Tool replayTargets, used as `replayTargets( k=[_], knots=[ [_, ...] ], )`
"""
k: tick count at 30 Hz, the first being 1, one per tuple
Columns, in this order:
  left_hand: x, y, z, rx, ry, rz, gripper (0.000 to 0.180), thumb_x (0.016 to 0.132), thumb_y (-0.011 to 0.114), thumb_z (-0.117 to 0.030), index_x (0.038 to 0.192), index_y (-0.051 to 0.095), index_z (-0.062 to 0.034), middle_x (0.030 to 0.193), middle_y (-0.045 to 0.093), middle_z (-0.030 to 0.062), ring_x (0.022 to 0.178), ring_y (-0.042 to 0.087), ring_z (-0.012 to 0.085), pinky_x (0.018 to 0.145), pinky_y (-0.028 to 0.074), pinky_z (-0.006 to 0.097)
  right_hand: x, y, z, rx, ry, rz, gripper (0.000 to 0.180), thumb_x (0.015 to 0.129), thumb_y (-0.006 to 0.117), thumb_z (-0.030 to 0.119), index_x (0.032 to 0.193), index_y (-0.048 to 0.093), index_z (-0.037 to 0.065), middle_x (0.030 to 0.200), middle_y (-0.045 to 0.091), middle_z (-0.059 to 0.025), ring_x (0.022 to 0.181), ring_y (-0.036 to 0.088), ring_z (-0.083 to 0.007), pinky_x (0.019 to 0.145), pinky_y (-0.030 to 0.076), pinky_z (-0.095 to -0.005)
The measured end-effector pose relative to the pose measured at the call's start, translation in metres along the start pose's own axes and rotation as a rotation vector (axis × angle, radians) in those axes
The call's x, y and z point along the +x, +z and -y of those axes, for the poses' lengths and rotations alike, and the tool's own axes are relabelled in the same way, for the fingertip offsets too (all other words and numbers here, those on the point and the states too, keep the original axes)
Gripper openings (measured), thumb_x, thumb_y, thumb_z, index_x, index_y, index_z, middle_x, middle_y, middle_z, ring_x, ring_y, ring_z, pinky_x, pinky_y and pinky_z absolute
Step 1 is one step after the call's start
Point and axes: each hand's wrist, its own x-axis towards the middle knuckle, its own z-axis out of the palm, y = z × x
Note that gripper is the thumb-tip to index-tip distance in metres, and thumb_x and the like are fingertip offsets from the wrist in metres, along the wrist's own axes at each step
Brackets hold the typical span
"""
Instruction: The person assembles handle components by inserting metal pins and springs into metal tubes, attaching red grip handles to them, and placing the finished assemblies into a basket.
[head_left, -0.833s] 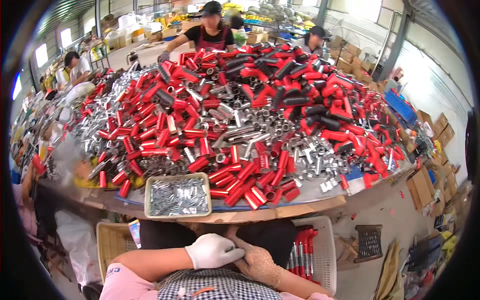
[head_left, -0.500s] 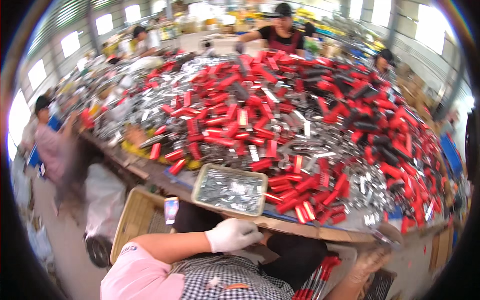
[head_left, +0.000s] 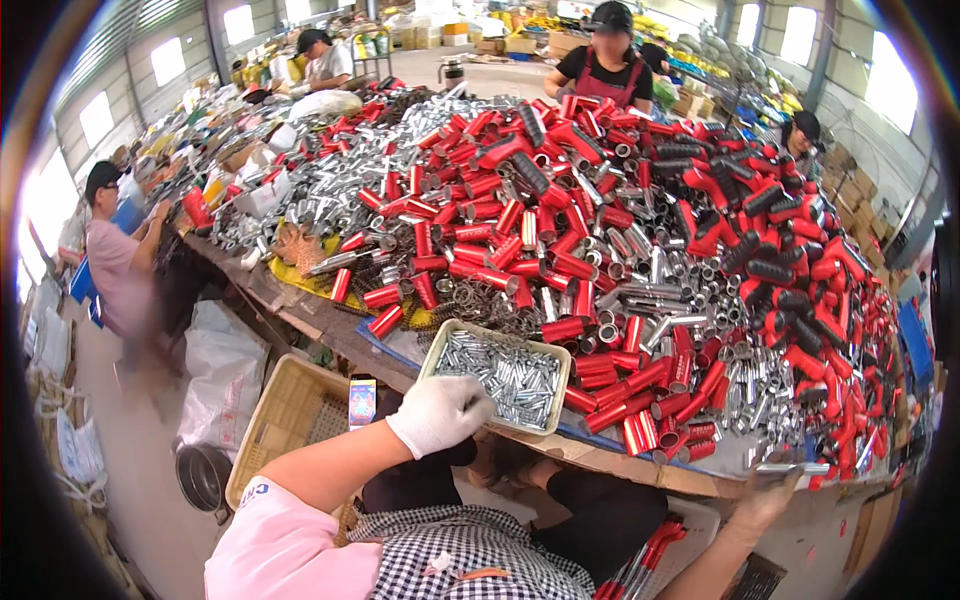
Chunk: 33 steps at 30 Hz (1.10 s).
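Observation:
My left hand (head_left: 440, 413), in a white glove, is at the near left corner of a cream plastic tray (head_left: 561, 394) of small silver screws (head_left: 500, 378). Its fingers are curled inward, and whatever they may hold is hidden. Out at the right edge of the table, my right hand (head_left: 764, 494) is closed around a short silver metal tube (head_left: 793, 468) that lies level; motion blurs this hand a little. Close by, loose silver metal fittings (head_left: 750, 400) and red tubes (head_left: 655, 375) are piled on the table.
Red handles with black grips (head_left: 770, 270) heap up at the right. A yellow crate (head_left: 285, 415) with a phone (head_left: 362, 403) at its edge stands left of my lap. Finished-looking red rods (head_left: 640, 560) lie in a bin by my right leg. Several people work around the table.
My left hand has moved up to the tray's near corner, its fingers more curled. My right hand has risen slightly, and the silver piece there has turned level. The whole view has shifted.

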Motion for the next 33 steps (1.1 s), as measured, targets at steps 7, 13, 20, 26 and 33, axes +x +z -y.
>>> replayTargets(
  k=[7,13,20,26,33],
  knots=[
    [0.035,-0.004,0.021,0.616,-0.144,0.129,0.029,0.077,0.067,-0.029,0.085,0.07,-0.0006,0.09,0.067,0.0188,0.091,0.065,0.0348,0.076,0.056,0.043,-0.127,0.084,0.046,-0.411,0.357,0.388,0.043,0.09,0.062,0.045,0.102,0.062,0.003,0.073,0.06,-0.0032,0.053,0.054,-0.0104,0.043,0.041,-0.0207],
    [0.047,-0.006,0.021,0.71,0.032,0.212,0.024,0.074,0.067,-0.024,0.085,0.071,-0.0039,0.095,0.066,0.014,0.104,0.059,0.0348,0.084,0.052,0.042,-0.158,0.118,0.045,-1.361,0.0,1.282,0.048,0.072,0.067,0.016,0.117,0.063,-0.001,0.097,0.069,-0.021,0.092,0.068,-0.0324,0.085,0.052,-0.038],
    [0.018,-0.008,0.023,0.022,0.479,0.025,0.033,0.073,0.064,0.004,0.102,0.051,-0.0046,0.096,0.062,0.0146,0.087,0.063,0.0339,0.077,0.052,0.04,-0.173,0.13,0.01,-0.999,-0.252,1.28,0.036,0.065,0.074,0.011,0.099,0.07,0.003,0.097,0.07,-0.0181,0.089,0.068,-0.0344,0.081,0.054,-0.0395],
    [0.018,-0.015,-0.023,-0.138,0.654,0.325,0.04,0.078,0.07,-0.007,0.116,0.059,-0.001,0.1,0.062,0.0155,0.09,0.06,0.0338,0.081,0.05,0.042,-0.178,0.128,-0.003,-0.836,-0.286,1.243,0.025,0.065,0.068,0.005,0.09,0.071,0.003,0.09,0.071,-0.0154,0.079,0.071,-0.0287,0.072,0.056,-0.0359],
    [0.026,0.012,-0.084,0.164,0.58,0.656,0.036,0.083,0.067,-0.028,0.108,0.059,-0.0037,0.079,0.063,0.0125,0.074,0.065,0.0344,0.064,0.052,0.044,-0.18,0.125,0.002,-0.928,-0.117,1.261,0.076,0.068,0.083,0.027,0.134,0.05,0.008,0.092,0.07,-0.0135,0.088,0.067,-0.035,0.08,0.053,-0.043]
  ],
)
